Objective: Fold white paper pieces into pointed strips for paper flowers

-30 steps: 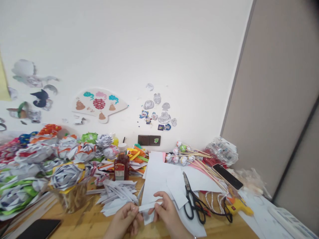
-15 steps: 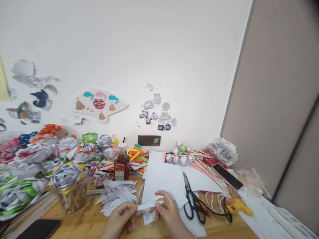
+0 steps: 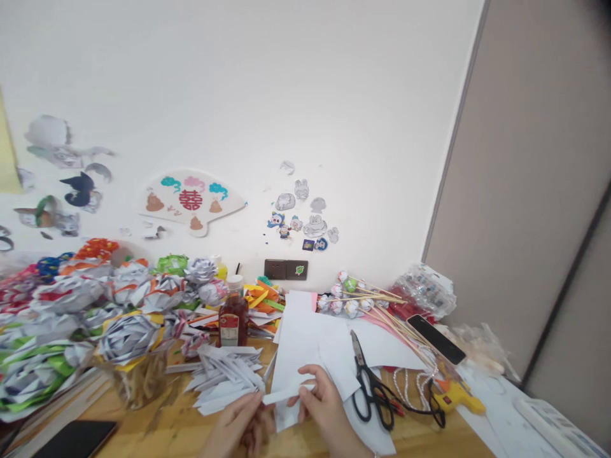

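A narrow folded strip of white paper (image 3: 281,395) is stretched between my two hands above the front of the table. My left hand (image 3: 241,420) pinches its left end, fingers curled underneath. At the other end, my right hand (image 3: 319,402) grips the strip between thumb and fingers, with the index finger raised. Just beyond my left hand lies a heap of folded white paper pieces (image 3: 229,375). White paper sheets (image 3: 305,343) spread out behind and below my right hand. Black-handled scissors (image 3: 367,381) rest to the right of that hand, blades pointing away.
Folded paper flowers (image 3: 128,337) crowd the left side. A bottle of red-brown liquid (image 3: 233,315) stands behind the heap. To the right are lollipops on sticks (image 3: 352,308), a phone (image 3: 436,338) and a yellow glue gun (image 3: 458,395). Another dark phone (image 3: 76,439) lies front left.
My left hand has shifted slightly right and its fingers have turned inward under the strip. The right hand stays almost in place, still holding the paper.
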### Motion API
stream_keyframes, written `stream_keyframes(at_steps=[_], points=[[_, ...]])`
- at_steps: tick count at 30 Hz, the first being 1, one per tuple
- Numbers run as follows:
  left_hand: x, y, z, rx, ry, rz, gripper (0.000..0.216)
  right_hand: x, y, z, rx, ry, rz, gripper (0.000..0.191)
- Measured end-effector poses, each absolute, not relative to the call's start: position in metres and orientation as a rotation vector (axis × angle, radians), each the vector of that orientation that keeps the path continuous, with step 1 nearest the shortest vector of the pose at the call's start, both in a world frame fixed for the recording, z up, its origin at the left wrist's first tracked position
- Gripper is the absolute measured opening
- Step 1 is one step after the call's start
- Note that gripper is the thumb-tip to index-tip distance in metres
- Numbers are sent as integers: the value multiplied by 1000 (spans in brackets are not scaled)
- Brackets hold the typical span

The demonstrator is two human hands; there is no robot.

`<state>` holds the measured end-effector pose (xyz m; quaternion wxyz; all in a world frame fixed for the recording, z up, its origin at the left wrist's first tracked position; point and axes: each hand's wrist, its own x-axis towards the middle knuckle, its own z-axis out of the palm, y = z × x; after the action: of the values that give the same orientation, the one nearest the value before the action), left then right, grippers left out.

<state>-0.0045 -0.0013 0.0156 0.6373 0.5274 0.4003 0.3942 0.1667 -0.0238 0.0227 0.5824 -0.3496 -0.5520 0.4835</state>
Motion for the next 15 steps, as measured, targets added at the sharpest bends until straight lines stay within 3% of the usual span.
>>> stream_keyframes(at_steps=[15], points=[[0,-12,16,1351,895,848,47,162,-30,22,-788,-1347,1228,35]])
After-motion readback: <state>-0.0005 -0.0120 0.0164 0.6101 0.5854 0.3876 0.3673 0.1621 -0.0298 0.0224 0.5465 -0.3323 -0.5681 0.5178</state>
